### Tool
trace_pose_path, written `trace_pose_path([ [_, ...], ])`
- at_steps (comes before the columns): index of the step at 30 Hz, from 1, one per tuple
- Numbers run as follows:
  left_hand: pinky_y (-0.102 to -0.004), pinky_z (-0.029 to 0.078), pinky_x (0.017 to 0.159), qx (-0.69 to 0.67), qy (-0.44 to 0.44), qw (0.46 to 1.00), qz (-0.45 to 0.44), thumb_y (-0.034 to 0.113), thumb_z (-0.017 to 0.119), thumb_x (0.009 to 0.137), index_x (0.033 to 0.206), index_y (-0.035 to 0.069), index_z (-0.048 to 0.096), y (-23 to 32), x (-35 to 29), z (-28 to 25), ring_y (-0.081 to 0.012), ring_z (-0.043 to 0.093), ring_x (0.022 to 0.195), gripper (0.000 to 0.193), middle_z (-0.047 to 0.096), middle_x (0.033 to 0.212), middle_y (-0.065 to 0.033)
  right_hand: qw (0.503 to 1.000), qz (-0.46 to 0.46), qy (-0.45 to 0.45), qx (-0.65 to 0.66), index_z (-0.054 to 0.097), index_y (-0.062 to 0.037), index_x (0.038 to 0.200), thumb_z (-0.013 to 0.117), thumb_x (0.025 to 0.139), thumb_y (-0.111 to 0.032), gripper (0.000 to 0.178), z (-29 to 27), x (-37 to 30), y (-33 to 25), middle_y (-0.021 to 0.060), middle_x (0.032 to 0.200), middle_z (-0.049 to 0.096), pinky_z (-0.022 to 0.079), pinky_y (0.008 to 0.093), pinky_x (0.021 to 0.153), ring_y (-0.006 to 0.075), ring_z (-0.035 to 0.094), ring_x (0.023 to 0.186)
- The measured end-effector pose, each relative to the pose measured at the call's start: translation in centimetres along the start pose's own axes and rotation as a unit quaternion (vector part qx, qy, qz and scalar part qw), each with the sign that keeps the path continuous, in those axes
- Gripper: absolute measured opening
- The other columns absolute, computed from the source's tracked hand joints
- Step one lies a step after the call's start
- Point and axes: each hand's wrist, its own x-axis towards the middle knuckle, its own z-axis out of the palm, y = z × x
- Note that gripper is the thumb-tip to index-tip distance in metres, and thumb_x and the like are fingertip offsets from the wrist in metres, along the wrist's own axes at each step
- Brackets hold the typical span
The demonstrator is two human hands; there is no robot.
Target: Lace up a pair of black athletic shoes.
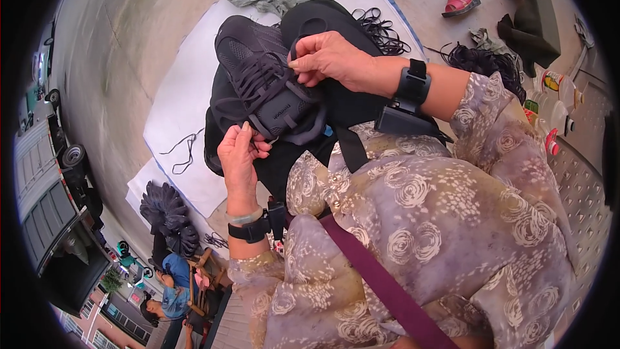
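Fingers (311,63) pinching laces (255,77) of dark grey shoe (279,115), mesh upper (227,57).

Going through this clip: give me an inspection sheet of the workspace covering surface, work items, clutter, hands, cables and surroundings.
Surface: white sheet with blue edging, on a concrete floor.
Work items: dark lace-up sneaker over the person's lap, toe pointing away.
Clutter: loose black laces on the sheet; pink-red slipper beyond it.
Hands: right hand pinches a black lace; left hand is at the sneaker's collar, its grip unclear.
Cables: nothing seen.
Surroundings: parked truck and another person, both left.
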Motion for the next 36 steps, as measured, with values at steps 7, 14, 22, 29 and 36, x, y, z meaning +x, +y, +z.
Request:
trace_pose_path([
  [7, -0.0197, 0.042, 0.055, 0.03, 0.062, 0.997, 0.038, 0.02, 0.056, 0.089, 0.075, 0.005, 0.057, 0.3, -0.3, -0.2, -0.0078, 0.052, 0.057, 0.02, 0.058, 0.069, -0.0026, 0.999, -0.036, 0.001, 0.001, 0.059, -0.0038, 0.084, 0.061, 0.084, -0.011, 0.007, 0.7, 1.1, -0.7, 0.0022, 0.071, 0.06, 0.048, 0.0206, 0.056, 0.008, 0.059, 0.063],
  [14, -0.0195, 0.03, 0.045, -0.002, 0.095, 0.995, 0.009, 0.024, 0.056, 0.09, 0.08, 0.004, 0.059, 1.4, -0.6, 0.3, -0.004, 0.038, 0.048, 0.023, 0.043, 0.058, 0.004, 0.996, -0.067, 0.02, -0.048, 0.057, -0.0036, 0.083, 0.059, 0.084, -0.008, 0.005, 0.9, 0.4, 0.1, 0.0002, 0.071, 0.058, 0.046, 0.02, 0.052, 0.0065, 0.058, 0.062],
  [22, -0.0217, 0.033, 0.046, -0.122, 0.065, 0.99, -0.003, 0.023, 0.056, 0.09, 0.087, 0.005, 0.055, 0.5, -0.4, -0.1, -0.008, 0.042, 0.05, 0.019, 0.046, 0.059, 0.0007, 0.985, -0.117, 0.02, -0.124, 0.056, -0.0024, 0.082, 0.059, 0.084, -0.008, 0.007, 1.1, 0.9, 0.9, -0.0005, 0.07, 0.056, 0.043, 0.0195, 0.048, 0.006, 0.054, 0.061],
  [29, -0.024, 0.037, 0.053, -0.184, 0.037, 0.982, -0.001, 0.018, 0.056, 0.089, 0.09, 0.005, 0.055, -0.4, -0.6, -1.5, -0.011, 0.047, 0.056, 0.013, 0.053, 0.067, -0.0022, 0.925, -0.229, 0.017, -0.304, 0.051, 0.0009, 0.079, 0.061, 0.08, -0.009, 0.014, 1.5, 1.3, 1.3, 0.0087, 0.066, 0.053, 0.042, 0.0307, 0.053, 0.0164, 0.052, 0.058],
  [36, -0.0245, 0.038, 0.053, -0.218, 0.01, 0.976, 0.001, 0.018, 0.057, 0.089, 0.089, 0.006, 0.055, -0.9, -0.2, -1.5, -0.012, 0.05, 0.058, 0.012, 0.055, 0.068, -0.002, 0.835, -0.366, 0.09, -0.401, 0.044, 0.0007, 0.074, 0.061, 0.078, -0.01, 0.021, 1.4, 1.3, 1.8, 0.0176, 0.067, 0.051, 0.041, 0.0383, 0.057, 0.0379, 0.05, 0.063],
])
